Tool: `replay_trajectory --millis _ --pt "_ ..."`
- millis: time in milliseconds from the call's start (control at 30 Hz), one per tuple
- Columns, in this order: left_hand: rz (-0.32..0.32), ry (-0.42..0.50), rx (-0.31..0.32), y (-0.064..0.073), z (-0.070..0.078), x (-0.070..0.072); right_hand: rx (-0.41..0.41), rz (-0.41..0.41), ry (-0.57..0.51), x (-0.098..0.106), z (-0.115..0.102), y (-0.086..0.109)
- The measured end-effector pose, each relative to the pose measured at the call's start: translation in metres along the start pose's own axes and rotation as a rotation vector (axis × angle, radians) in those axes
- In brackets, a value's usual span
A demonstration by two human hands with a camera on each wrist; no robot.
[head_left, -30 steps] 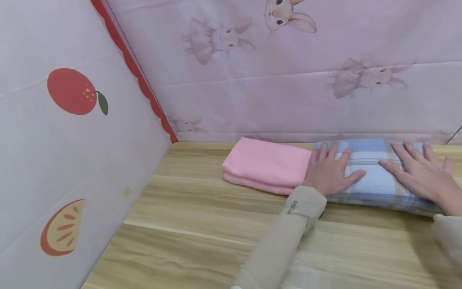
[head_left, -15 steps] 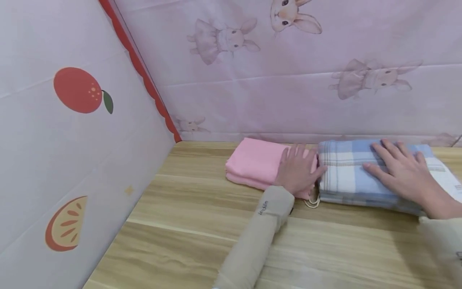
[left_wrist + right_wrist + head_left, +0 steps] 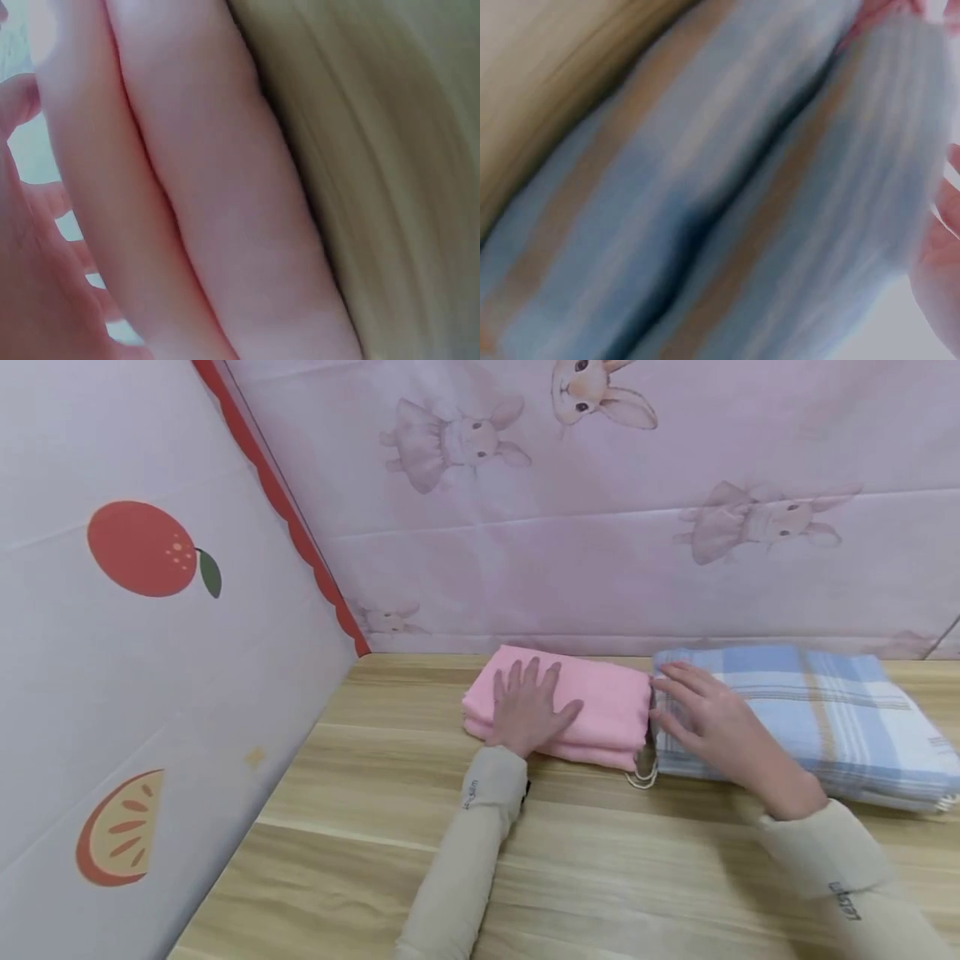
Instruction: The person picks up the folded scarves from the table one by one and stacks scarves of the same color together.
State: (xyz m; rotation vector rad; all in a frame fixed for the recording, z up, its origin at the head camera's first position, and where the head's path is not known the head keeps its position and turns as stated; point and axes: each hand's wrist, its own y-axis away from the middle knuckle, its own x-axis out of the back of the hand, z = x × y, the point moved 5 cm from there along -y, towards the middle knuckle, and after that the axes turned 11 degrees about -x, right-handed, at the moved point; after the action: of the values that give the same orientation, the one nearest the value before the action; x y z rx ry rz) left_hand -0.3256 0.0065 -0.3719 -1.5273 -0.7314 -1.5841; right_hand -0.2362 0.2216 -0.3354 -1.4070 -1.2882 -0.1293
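A folded pink cloth (image 3: 600,702) lies on the wooden table, and my left hand (image 3: 527,710) rests on its left part with the fingers spread. In the left wrist view the cloth's thick folded layers (image 3: 202,180) show beside the fingers. Just to the right lies a folded blue-and-white plaid cloth (image 3: 817,702) with fringe at its corners. My right hand (image 3: 708,714) is over the plaid cloth's left edge, its fingertips near the seam between the two cloths, holding nothing. The right wrist view shows the plaid cloth's folded side (image 3: 727,187), blurred, with the hand at the right edge.
A pink wall sheet (image 3: 487,568) printed with rabbits stands directly behind the cloths. On the left a white wall (image 3: 225,693) with fruit prints meets the wooden tabletop (image 3: 360,827). A looped cream fringe (image 3: 641,778) hangs at the front between the cloths.
My left hand has moved left from the plaid cloth onto the pink cloth. My right hand has slid left across the plaid cloth to its left edge.
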Motion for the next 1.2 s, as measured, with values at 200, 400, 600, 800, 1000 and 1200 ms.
replay_trajectory --millis 200,400,600,800,1000,1200 --pt "0.001 0.033 0.091 0.009 -0.032 -0.001 0.130 -0.077 0.019 -0.031 -0.028 -0.001" --pt "-0.022 0.046 0.110 0.014 -0.039 -0.005 0.146 -0.209 0.132 -0.053 -0.036 0.005" --pt "-0.020 0.073 0.131 0.023 -0.037 -0.003 0.157 -0.214 0.191 -0.061 -0.038 0.009" --pt "-0.032 0.099 0.171 0.035 -0.035 0.000 0.158 -0.224 0.213 -0.062 -0.040 0.007" --pt "-0.044 0.105 0.177 0.042 -0.032 0.002 0.166 -0.212 0.223 -0.061 -0.041 0.007" --pt "-0.053 0.088 0.156 0.044 -0.035 0.001 0.193 -0.167 0.190 -0.062 -0.040 0.009"
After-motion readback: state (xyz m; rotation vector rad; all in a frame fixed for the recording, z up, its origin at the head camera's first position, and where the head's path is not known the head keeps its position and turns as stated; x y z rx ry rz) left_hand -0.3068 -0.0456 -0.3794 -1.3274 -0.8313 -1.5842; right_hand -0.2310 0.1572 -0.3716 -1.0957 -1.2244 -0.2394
